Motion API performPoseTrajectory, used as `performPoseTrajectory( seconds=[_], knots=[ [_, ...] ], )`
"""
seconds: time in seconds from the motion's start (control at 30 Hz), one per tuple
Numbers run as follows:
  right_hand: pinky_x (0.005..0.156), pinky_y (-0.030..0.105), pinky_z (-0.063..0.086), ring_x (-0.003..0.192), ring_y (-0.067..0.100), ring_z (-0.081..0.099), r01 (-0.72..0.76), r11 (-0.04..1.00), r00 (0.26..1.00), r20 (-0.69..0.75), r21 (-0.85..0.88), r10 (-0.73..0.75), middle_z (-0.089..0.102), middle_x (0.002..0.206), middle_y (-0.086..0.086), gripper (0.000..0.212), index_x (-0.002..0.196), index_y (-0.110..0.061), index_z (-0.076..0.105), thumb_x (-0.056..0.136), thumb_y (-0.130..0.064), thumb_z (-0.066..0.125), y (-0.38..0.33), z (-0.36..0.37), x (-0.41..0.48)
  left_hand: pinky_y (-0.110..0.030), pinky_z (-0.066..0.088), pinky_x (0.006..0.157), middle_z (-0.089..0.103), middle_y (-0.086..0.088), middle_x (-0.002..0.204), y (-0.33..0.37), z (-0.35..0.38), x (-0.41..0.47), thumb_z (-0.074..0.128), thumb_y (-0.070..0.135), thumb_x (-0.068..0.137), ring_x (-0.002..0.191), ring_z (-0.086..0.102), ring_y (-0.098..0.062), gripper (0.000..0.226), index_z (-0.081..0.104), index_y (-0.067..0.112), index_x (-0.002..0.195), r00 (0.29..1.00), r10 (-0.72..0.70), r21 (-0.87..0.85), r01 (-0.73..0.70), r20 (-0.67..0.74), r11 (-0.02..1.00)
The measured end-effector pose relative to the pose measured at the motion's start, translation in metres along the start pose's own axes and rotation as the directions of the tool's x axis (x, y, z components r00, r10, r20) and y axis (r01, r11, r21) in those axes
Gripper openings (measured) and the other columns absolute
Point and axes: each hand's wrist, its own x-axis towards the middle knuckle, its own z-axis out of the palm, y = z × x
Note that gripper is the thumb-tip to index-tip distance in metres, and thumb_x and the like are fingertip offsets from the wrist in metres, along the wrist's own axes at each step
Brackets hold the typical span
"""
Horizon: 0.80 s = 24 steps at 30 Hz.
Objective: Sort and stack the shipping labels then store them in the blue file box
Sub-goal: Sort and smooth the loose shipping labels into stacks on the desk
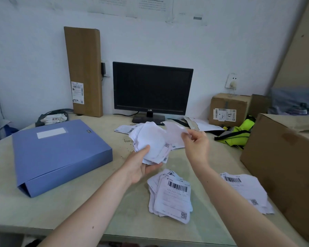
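Note:
My left hand [141, 165] grips a thick bundle of white shipping labels [150, 139] above the middle of the table, blank backs facing up. My right hand [196, 141] pinches a single label [175, 132], lifted off the top of that bundle and blurred. Below my hands lies a stack of labels [171, 195] face up, barcode on top. A second label stack [246, 189] lies to the right, beside the big carton. The closed blue file box [61, 154] lies flat on the left of the table.
A dark monitor [152, 90] stands at the back. A tall flat carton [84, 72] leans on the wall. A small labelled box [228, 109] and a large carton [282, 166] crowd the right side, with a yellow vest [239, 134] between. More loose labels [125, 129] lie near the monitor base.

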Motion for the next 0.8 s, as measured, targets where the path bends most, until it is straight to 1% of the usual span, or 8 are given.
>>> performPoseTrajectory(
  seconds=[0.07,0.13,0.23,0.37,0.47,0.53,0.67,0.8],
  knots=[
    [0.057,0.02,0.039,0.055,0.008,0.04,0.012,0.998,0.999,0.034,0.064,-0.014,0.044,0.058,-0.012,0.014,0.091,-0.03,0.074,0.09,-0.021,0.064,-0.004,-0.004,0.001,-0.03,0.057,0.047,0.069,-0.018,0.099,0.0,-0.002,0.001,0.052,0.02,0.098,0.062,0.072,-0.026,0.022,0.056,0.005,0.115,0.999,0.024,-0.003,-0.024,-0.029,1.0],
    [0.054,0.017,0.038,0.052,0.006,0.038,0.018,0.995,0.996,0.09,0.099,-0.027,0.04,0.054,-0.009,0.015,0.088,-0.032,0.073,0.091,-0.019,0.066,-0.009,-0.006,-0.001,-0.03,0.058,0.048,0.068,-0.019,0.101,0.0,-0.003,0.001,0.051,0.02,0.099,0.064,0.072,-0.027,0.023,0.055,0.006,0.117,0.999,0.034,-0.011,-0.035,-0.038,0.999],
    [0.054,0.01,0.041,0.053,-0.001,0.048,0.024,0.986,0.981,0.185,0.165,-0.054,0.058,0.063,-0.008,0.02,0.097,-0.019,0.074,0.095,-0.009,0.057,-0.013,-0.005,-0.009,-0.031,0.058,0.049,0.069,-0.017,0.101,0.001,-0.004,0.004,0.05,0.021,0.099,0.068,0.072,-0.026,0.022,0.057,0.007,0.115,0.999,0.038,-0.027,-0.039,-0.029,0.999],
    [0.061,0.021,0.05,0.075,0.01,0.06,-0.028,0.984,0.962,0.273,0.175,-0.021,0.071,0.097,0.001,0.038,0.09,-0.012,0.075,0.092,-0.001,0.038,-0.01,-0.008,-0.018,-0.031,0.059,0.052,0.073,-0.014,0.091,0.001,-0.004,0.007,0.049,0.022,0.1,0.068,0.073,-0.026,0.022,0.059,0.007,0.111,0.998,0.063,-0.039,-0.064,-0.025,0.997],
    [0.061,0.019,0.051,0.079,0.013,0.063,-0.099,0.97,0.966,0.254,0.22,0.041,0.073,0.092,0.004,0.027,0.088,-0.008,0.076,0.092,-0.006,0.05,-0.008,-0.009,-0.021,-0.029,0.058,0.049,0.073,-0.013,0.091,-0.002,-0.002,0.008,0.049,0.023,0.1,0.069,0.073,-0.025,0.023,0.06,0.007,0.112,0.996,0.077,-0.041,-0.079,-0.041,0.996],
    [0.068,0.023,0.056,0.085,0.016,0.068,-0.141,0.962,0.966,0.245,0.233,0.082,0.074,0.092,0.004,0.02,0.091,-0.01,0.075,0.089,-0.001,0.058,-0.005,-0.011,-0.024,-0.029,0.057,0.049,0.072,-0.014,0.098,-0.005,-0.001,0.007,0.048,0.023,0.1,0.071,0.073,-0.024,0.025,0.059,0.007,0.117,0.995,0.088,-0.035,-0.089,-0.042,0.995],
    [0.07,0.029,0.06,0.086,0.024,0.071,-0.201,0.945,0.956,0.263,0.257,0.132,0.074,0.095,0.009,0.025,0.1,-0.012,0.07,0.086,0.007,0.062,0.003,-0.018,-0.033,-0.029,0.057,0.05,0.07,-0.016,0.105,-0.011,0.001,0.003,0.049,0.023,0.1,0.072,0.073,-0.024,0.032,0.056,0.005,0.126,0.994,0.095,-0.04,-0.097,-0.047,0.994],
    [0.065,0.029,0.06,0.083,0.022,0.072,-0.198,0.939,0.956,0.265,0.282,0.123,0.074,0.097,0.008,0.047,0.124,-0.02,0.052,0.087,0.007,0.06,0.007,-0.025,-0.039,-0.031,0.059,0.051,0.07,-0.018,0.103,-0.015,0.003,-0.003,0.049,0.022,0.1,0.068,0.072,-0.026,0.034,0.054,0.003,0.127,0.996,0.086,-0.071,-0.088,-0.028,0.994]
  ],
)
